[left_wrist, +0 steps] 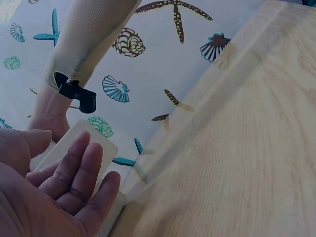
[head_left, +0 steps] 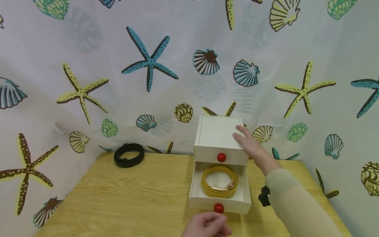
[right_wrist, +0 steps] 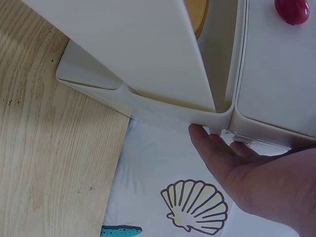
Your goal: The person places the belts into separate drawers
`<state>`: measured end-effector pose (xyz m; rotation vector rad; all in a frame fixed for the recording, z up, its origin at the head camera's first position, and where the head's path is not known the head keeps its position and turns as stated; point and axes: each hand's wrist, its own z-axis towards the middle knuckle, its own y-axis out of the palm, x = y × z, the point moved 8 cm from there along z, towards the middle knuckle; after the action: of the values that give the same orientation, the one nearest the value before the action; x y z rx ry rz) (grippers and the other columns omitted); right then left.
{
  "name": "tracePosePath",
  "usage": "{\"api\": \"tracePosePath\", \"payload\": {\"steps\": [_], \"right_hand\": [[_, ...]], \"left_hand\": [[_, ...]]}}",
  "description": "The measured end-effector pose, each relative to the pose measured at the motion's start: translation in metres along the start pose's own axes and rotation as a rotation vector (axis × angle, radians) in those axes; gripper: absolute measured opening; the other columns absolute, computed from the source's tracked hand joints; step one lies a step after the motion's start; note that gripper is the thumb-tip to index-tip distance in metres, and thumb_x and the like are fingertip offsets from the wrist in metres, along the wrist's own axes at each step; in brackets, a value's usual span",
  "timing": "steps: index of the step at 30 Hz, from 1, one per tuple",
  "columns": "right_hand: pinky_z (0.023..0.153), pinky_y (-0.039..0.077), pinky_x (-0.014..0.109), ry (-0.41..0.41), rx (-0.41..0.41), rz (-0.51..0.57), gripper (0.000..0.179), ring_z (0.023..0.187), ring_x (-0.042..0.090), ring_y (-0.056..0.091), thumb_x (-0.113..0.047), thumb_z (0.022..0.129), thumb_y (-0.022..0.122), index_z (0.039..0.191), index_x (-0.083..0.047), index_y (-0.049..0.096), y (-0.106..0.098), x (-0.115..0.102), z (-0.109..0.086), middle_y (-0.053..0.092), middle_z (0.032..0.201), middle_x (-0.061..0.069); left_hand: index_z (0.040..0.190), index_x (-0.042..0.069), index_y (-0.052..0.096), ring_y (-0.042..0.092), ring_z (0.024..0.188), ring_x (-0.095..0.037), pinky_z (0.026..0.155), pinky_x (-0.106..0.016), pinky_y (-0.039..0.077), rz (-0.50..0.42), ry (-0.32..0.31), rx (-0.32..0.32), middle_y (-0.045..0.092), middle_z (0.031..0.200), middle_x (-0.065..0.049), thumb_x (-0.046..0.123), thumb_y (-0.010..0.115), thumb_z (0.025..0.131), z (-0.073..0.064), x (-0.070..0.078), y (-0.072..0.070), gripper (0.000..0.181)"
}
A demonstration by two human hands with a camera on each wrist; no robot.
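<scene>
A rolled-up yellow belt (head_left: 219,194) with a shiny gold buckle (head_left: 229,186) lies in the pulled-out bottom drawer (head_left: 201,203) of a white box (head_left: 219,131). The left hand (head_left: 206,225) is just by that drawer's round red knob (head_left: 218,208). Its fingers are loosely bent and hold nothing. The right hand (head_left: 247,141) rests at the box's top right edge, with its fingers touching the box, not curled round anything. A rolled-up black belt (head_left: 129,162) lies farther left on the brown wooden counter (head_left: 133,191).
</scene>
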<state>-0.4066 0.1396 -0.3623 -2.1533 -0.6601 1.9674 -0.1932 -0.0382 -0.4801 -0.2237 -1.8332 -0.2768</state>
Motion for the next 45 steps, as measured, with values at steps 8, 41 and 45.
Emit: {"api": "tracePosePath", "payload": {"steps": [8, 41, 45], "right_hand": [[0.126, 0.024, 0.073, -0.008, -0.002, -0.007, 0.07, 0.163, 0.05, 0.02, -0.05, 0.118, 0.042, 0.178, -0.03, 0.012, 0.0, -0.002, 0.001, 0.003, 0.184, 0.019], [0.127, 0.023, 0.072, -0.011, -0.008, 0.002, 0.071, 0.165, 0.047, 0.015, -0.051, 0.118, 0.044, 0.178, -0.03, 0.013, -0.001, 0.001, 0.003, 0.001, 0.184, 0.015], [0.127, 0.023, 0.072, -0.008, -0.007, 0.005, 0.071, 0.165, 0.047, 0.016, -0.051, 0.118, 0.044, 0.178, -0.031, 0.013, -0.001, 0.002, 0.003, 0.001, 0.184, 0.015]], "left_hand": [[0.12, 0.002, 0.079, 0.078, 0.087, -0.017, 0.078, -0.034, 0.065, -0.001, -0.051, 0.018, 0.081, 0.094, -0.006, 0.027, 0.068, 0.111, 0.006, -0.012, -0.003, 0.028], [0.118, -0.004, 0.078, 0.077, 0.077, -0.014, 0.071, -0.03, 0.064, -0.123, -0.031, 0.135, 0.082, 0.092, -0.008, 0.039, 0.065, 0.114, 0.015, -0.021, -0.009, 0.045], [0.113, -0.003, 0.079, 0.077, 0.077, -0.014, 0.07, -0.029, 0.064, -0.121, -0.032, 0.143, 0.082, 0.091, -0.007, 0.04, 0.065, 0.113, 0.016, -0.021, -0.01, 0.045]]}}
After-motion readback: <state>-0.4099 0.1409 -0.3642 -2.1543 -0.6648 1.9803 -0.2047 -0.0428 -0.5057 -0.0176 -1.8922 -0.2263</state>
